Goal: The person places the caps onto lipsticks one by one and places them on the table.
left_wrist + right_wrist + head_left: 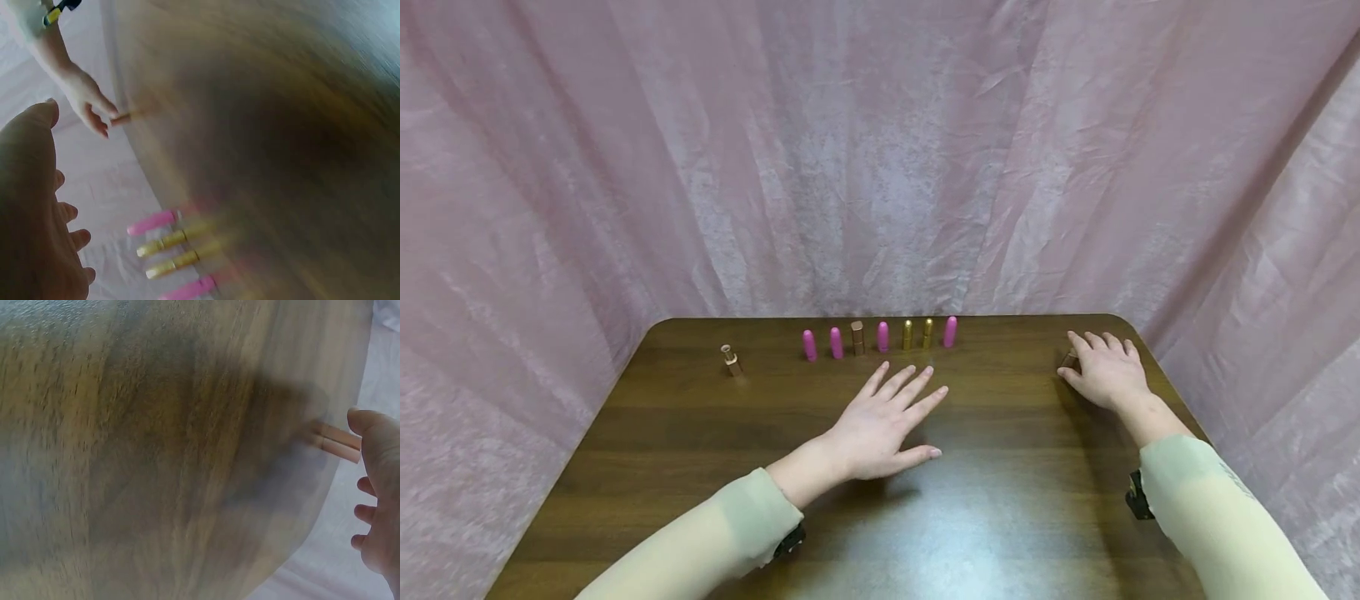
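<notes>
In the head view my left hand [880, 425] hovers over the middle of the table, fingers spread and holding nothing. My right hand [1105, 373] is at the far right, fingers spread, its thumb beside a rose-gold lipstick tube [1069, 359] that stands upright. The right wrist view shows this tube [337, 442] near the thumb, apart from the visible fingertips. A rose-gold lipstick base [731, 361] with a narrower top stands alone at the left. Between them runs a row of upright tubes: several pink ones [883, 337], two gold ones [907, 335] and a rose-gold one [857, 338].
The brown wooden table [700, 433] has rounded far corners. Pink velvety curtains [865, 167] hang behind it and at both sides. The row of tubes stands near the far edge, and the right-hand tube is close to the table's right edge.
</notes>
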Available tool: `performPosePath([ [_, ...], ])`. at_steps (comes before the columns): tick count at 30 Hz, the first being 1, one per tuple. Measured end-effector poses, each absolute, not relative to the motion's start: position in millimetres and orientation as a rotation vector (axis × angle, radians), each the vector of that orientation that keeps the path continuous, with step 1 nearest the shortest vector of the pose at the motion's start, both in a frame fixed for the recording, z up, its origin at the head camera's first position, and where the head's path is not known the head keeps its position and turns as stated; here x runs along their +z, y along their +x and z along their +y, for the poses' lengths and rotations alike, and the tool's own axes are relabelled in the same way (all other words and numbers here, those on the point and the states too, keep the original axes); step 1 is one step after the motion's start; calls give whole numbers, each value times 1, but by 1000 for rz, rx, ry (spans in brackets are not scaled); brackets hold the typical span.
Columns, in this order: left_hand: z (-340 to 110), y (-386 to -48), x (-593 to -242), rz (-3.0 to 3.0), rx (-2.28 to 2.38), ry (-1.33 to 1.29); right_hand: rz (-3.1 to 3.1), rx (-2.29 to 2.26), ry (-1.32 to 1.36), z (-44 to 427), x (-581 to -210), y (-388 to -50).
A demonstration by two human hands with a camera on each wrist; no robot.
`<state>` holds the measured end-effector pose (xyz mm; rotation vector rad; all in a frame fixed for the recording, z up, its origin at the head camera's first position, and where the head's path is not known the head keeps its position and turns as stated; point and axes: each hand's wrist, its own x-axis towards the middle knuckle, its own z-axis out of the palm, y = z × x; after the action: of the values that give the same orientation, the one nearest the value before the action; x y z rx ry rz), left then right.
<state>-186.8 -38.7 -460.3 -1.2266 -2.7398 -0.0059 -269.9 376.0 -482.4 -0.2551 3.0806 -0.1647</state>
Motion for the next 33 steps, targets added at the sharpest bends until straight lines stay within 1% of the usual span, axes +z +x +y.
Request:
performPosePath([
  [6, -11, -179, -465, -2704, 84, -1323, 3061, -227, -204, 379, -484, -274],
  [13, 13, -168, -469, -2698, 121, -1392, 3040, -239, -215, 378, -480, -279],
  [24, 37, -171, -484, -2784, 114, -1346, 3051, -200, -273, 376, -479, -288],
  [33, 51, -176, -488, -2847, 102, -1321, 3071, -144, -291, 375, -477, -286],
])
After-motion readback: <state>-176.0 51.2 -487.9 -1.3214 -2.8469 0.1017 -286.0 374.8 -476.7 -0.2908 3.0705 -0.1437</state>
